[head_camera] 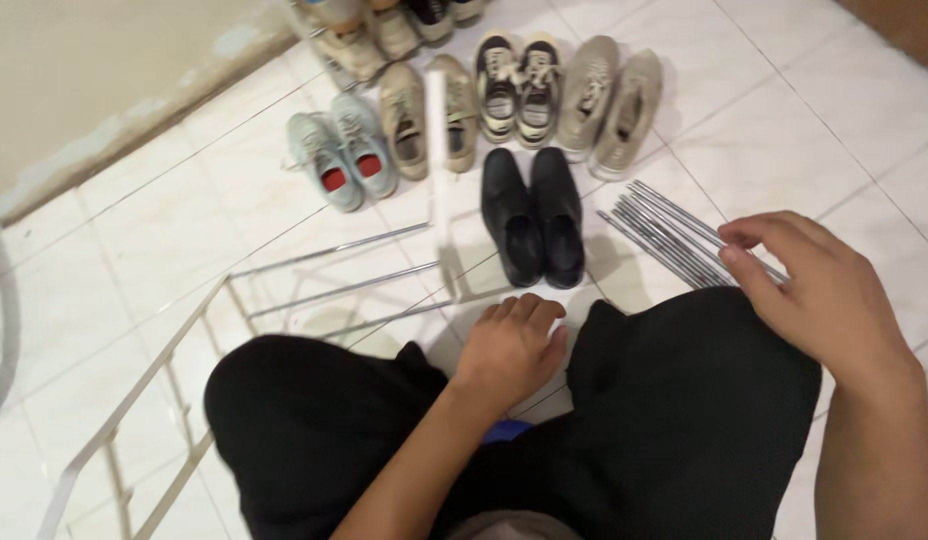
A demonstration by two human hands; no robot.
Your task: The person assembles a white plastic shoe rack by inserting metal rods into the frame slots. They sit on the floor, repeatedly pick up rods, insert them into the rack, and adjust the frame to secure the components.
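Left: metal rack frame (174,400), pale, lying flat on the white tiled floor (134,230); its thin crossbars run rightward toward the person's knees.

Back row, left to right: pair of light blue sneakers (342,158) with red insoles; pair of tan shoes (429,118), a white upright post (439,160) standing in front of them; pair of cream and black sneakers (517,88); pair of beige sneakers (612,102).

Centre: pair of black leather shoes (536,215), side by side, toes toward the person, just ahead of the left hand.

Left hand (509,350): resting palm down between the knees on the floor and rack bars, fingers (519,310) loosely curled, gripping nothing that can be seen.

Black trousers (684,400): cover both legs of the seated person.

Right: bundle of thin metal rods (664,235), lying on the floor beside the black shoes, running diagonally.

Right hand (819,290): over the near end of the rods, fingertips pinched on one rod (764,265).
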